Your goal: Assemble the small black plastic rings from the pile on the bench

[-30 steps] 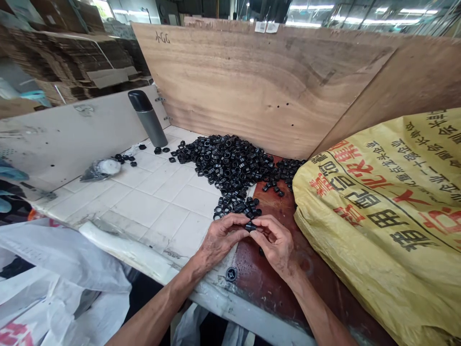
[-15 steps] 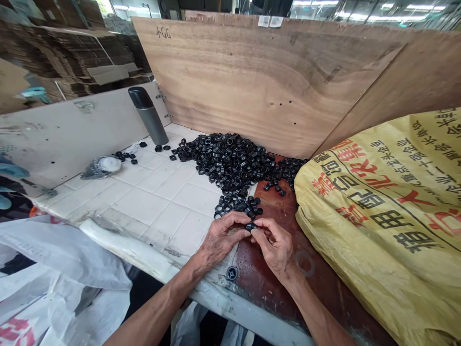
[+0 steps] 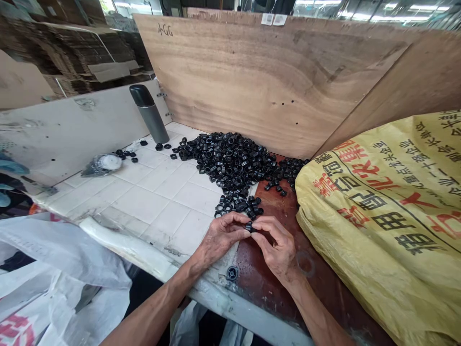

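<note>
A small black ring-shaped part [image 3: 249,226] is pinched between both hands, just in front of the pile. My left hand [image 3: 223,236] grips its left side between thumb and fingertips. From the right, my right hand [image 3: 276,245] holds the same part with thumb and index finger. A large heap of black parts [image 3: 234,158] lies beyond, its near end reaching almost to my fingers. One round black piece with spokes [image 3: 232,273] rests alone near the table's front edge, below my left hand.
A dark grey bottle [image 3: 153,117] stands at the back left, near a clear bag with a white item [image 3: 108,163]. A wooden board [image 3: 252,72] closes off the back. The yellow printed sack [image 3: 360,230] covers the right side. White sacking [image 3: 90,259] hangs at the front left.
The black part has turned between my fingertips, and my right fingers have shifted slightly on it. The view has moved a little.
</note>
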A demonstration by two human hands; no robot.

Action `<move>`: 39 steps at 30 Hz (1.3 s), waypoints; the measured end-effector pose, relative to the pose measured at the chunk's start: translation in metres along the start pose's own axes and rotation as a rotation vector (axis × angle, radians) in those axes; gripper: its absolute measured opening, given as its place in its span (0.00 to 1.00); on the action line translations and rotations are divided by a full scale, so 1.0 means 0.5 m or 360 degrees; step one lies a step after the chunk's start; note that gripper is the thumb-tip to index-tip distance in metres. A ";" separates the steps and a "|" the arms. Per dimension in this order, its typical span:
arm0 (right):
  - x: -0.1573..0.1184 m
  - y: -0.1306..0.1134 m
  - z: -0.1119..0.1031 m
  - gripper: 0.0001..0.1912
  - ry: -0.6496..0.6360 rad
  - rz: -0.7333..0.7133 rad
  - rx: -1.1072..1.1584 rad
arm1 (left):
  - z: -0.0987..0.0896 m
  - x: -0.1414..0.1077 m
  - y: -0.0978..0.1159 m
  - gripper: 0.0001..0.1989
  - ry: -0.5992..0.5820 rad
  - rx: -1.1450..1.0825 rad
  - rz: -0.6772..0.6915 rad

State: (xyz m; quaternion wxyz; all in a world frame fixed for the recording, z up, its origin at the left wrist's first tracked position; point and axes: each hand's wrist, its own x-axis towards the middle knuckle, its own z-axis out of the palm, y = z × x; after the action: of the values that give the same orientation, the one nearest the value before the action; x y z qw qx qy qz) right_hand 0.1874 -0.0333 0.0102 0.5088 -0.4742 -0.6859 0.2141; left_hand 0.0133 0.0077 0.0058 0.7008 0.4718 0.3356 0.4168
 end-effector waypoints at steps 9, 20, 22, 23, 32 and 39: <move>-0.010 0.014 0.013 0.08 0.0121 0.0359 0.0215 | 0.003 0.003 -0.005 0.11 0.0033 0.0066 0.0123; -0.010 0.010 0.011 0.08 0.0124 0.0177 -0.0086 | 0.001 0.002 -0.006 0.12 0.0005 0.0007 0.0048; -0.015 0.013 0.014 0.09 0.0127 0.0238 -0.0099 | 0.000 0.002 -0.014 0.11 0.0004 0.0095 0.0187; -0.017 0.014 0.015 0.09 0.0124 0.0266 -0.0097 | -0.001 0.002 -0.017 0.10 0.0004 0.0155 0.0265; -0.012 0.009 0.011 0.07 0.0040 0.0606 0.0228 | -0.007 0.006 -0.021 0.10 -0.0022 0.0666 0.0638; -0.006 0.010 0.004 0.05 0.0049 0.0234 0.0022 | 0.005 0.003 -0.009 0.11 0.0002 0.0092 0.0123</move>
State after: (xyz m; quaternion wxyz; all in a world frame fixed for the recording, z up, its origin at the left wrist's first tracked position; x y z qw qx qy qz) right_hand 0.1880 -0.0334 0.0038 0.5054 -0.5229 -0.6399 0.2483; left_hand 0.0171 0.0071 0.0023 0.6700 0.5042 0.3294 0.4341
